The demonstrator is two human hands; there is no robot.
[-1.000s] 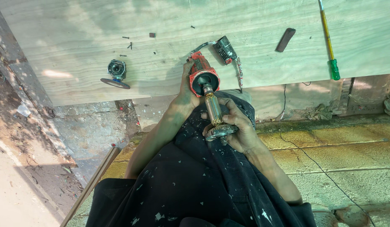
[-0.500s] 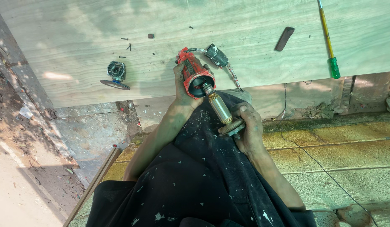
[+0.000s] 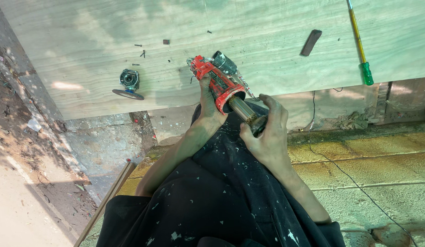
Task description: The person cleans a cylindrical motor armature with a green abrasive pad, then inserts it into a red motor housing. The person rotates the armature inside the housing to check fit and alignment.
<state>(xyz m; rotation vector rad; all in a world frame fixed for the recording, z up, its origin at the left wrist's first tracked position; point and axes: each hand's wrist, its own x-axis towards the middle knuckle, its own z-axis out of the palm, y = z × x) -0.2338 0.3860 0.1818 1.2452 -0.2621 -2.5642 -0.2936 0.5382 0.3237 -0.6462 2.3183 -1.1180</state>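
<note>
Left grip [image 3: 208, 103] clasps the red tool body [image 3: 215, 82]; right grip [image 3: 267, 132] wraps its metal shaft [image 3: 245, 111].

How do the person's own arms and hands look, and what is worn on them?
Both arms are bare, with no sleeves over the forearms. The left hand and the right hand wear no gloves, rings or watch that I can see. Fingers look smudged with dark grime.
</note>
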